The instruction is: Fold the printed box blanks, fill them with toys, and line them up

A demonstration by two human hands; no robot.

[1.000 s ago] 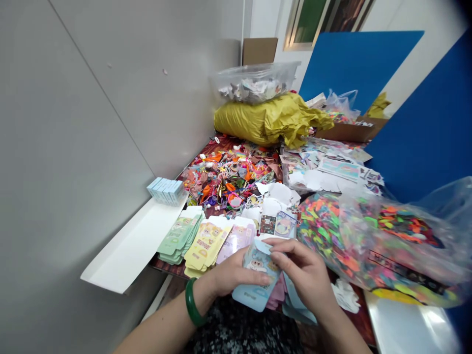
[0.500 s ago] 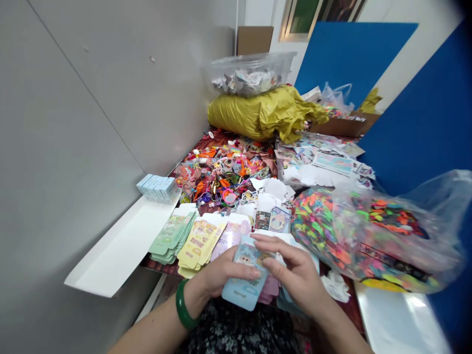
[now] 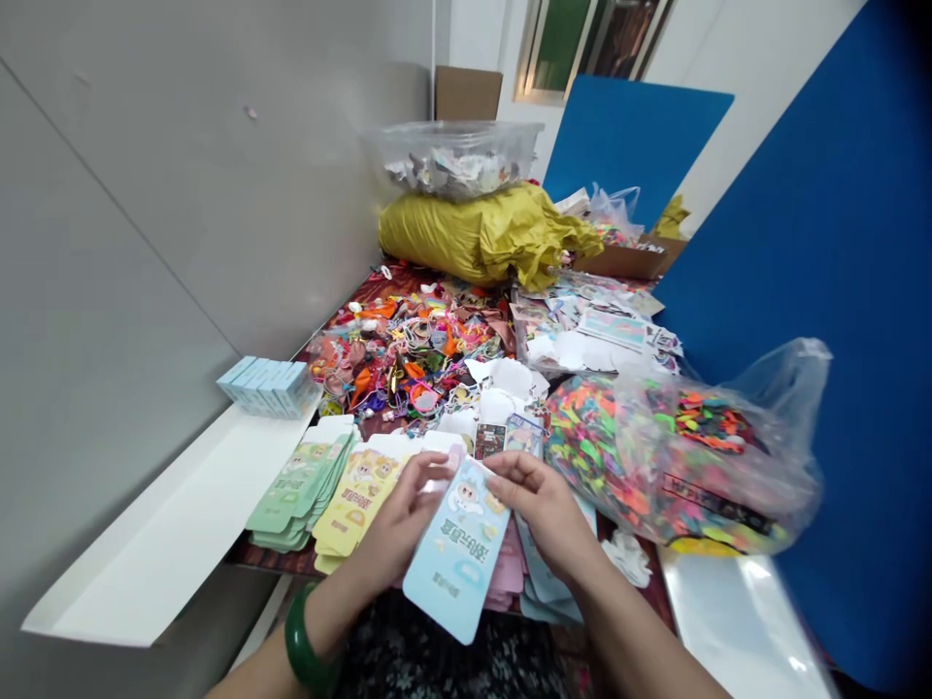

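Note:
A light blue flat carton (image 3: 460, 558), printed with a cartoon figure and lettering, tilts between my hands above my lap. My right hand (image 3: 549, 515) pinches its upper right edge, thumb on the printed face. At its left edge my left hand (image 3: 400, 519) is closed with curled fingers, some of them partly hidden; a green bangle (image 3: 300, 636) circles that wrist. Stacks of similar green cartons (image 3: 298, 490) and yellow cartons (image 3: 356, 500) lie left of my hands. Pink cartons (image 3: 508, 573) and more blue cartons (image 3: 546, 587) show partly behind the held one.
Small boxes (image 3: 266, 386) stand on a long white tray (image 3: 167, 524) by the grey wall. Loose colourful trinkets (image 3: 415, 359) cover the table's middle. A clear bag of bright pieces (image 3: 655, 466) lies right; a yellow sack (image 3: 481, 233) bears a clear bin (image 3: 458, 160) behind.
The blue carton shows more of its face, my left thumb no longer lying across it. My right hand has gone from over the carton to its upper right edge. The view has shifted.

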